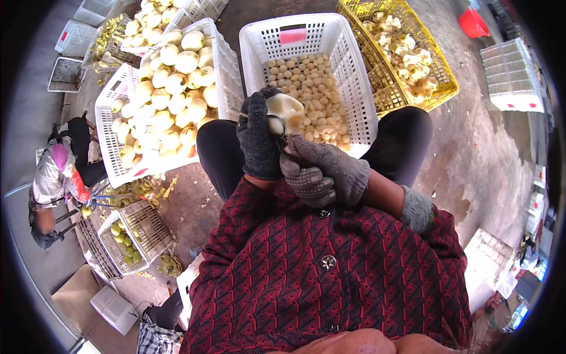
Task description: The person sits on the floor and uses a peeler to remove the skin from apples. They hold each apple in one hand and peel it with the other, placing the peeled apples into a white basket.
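Note:
My left hand [258, 137], in a dark knit glove, grips a pale peeled fruit [289, 108] above the near part of a white plastic basket [309, 22]. Many small round pale pieces [309, 93] cover the basket floor. In a grey dotted glove, my right hand [325, 170] is closed around a tool, most of its handle hidden by the fingers. The tool's looped metal end [277, 125] lies against the fruit, a rounded pale piece showing inside the loop. Both hands are close together in front of my chest.
A white crate of whole peeled fruits [170, 101] stands left of my knee. A yellow crate [435, 95] holds hollowed fruit pieces [407, 57] at the right. Farther left, a person [59, 172] in red gloves works beside a crate of green fruits [126, 243].

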`<state>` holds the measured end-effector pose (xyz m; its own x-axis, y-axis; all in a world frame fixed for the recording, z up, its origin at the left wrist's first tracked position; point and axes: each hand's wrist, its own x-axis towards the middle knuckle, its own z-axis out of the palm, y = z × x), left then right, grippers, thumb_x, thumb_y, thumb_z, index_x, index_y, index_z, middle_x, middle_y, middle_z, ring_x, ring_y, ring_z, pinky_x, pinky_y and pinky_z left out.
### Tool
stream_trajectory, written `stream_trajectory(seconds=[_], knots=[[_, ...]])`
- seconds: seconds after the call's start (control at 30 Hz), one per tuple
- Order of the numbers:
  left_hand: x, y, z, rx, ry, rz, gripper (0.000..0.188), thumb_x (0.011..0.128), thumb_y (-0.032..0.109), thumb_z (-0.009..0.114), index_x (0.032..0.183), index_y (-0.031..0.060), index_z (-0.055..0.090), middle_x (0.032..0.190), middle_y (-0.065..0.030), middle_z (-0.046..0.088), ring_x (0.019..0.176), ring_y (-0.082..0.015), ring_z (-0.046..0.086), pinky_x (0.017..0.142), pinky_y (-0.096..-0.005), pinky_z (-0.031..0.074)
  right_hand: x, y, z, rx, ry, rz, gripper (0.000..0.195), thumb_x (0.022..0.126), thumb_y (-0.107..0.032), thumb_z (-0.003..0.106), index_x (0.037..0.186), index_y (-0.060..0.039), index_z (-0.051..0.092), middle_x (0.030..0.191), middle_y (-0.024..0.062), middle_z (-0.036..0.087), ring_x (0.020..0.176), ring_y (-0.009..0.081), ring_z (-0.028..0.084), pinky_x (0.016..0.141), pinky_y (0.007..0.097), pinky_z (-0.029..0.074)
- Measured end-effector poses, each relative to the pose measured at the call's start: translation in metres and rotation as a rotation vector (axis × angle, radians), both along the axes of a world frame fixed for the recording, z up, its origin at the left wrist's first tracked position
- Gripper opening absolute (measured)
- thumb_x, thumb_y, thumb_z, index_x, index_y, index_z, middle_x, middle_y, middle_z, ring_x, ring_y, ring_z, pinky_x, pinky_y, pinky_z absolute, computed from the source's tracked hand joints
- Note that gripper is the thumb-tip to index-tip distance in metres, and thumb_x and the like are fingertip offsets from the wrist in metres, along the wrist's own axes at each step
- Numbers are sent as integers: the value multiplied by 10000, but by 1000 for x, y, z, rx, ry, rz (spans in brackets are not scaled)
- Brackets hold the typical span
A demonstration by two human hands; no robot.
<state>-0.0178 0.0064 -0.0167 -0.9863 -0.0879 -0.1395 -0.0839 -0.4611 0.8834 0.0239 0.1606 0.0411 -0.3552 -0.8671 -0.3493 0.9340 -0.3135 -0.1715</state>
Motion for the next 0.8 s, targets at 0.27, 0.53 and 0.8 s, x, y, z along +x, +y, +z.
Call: stream_trajectory(seconds=[0.27,0.53,0.8], knots=[[-15,-4,-12,90,-119,-25,455,983,294,623,1317,-1,532,1256,-153,611,1087,-241,639,940,-372,557,-9,35,-16,-3,78,-79,426,1037,-477,506,876,-85,552,576,-65,392,381,45,306,341,193,244],[-29,1,-26,-597,77,-196,566,784,129,866,1230,-50,567,1126,-140,701,1038,-236,677,928,-352,562,-27,76,-125,961,271,-323,407,1028,-492,497,858,-129,565,609,-25,456,470,102,396,426,276,318],[-96,92,-27,225,-659,-380,418,1021,386,560,1269,50,535,1258,-173,609,1182,-377,598,987,-611,516,-35,78,-190,1063,672,-284,390,1030,-308,458,1148,19,633,1002,248,695,960,373,677,842,414,515]])
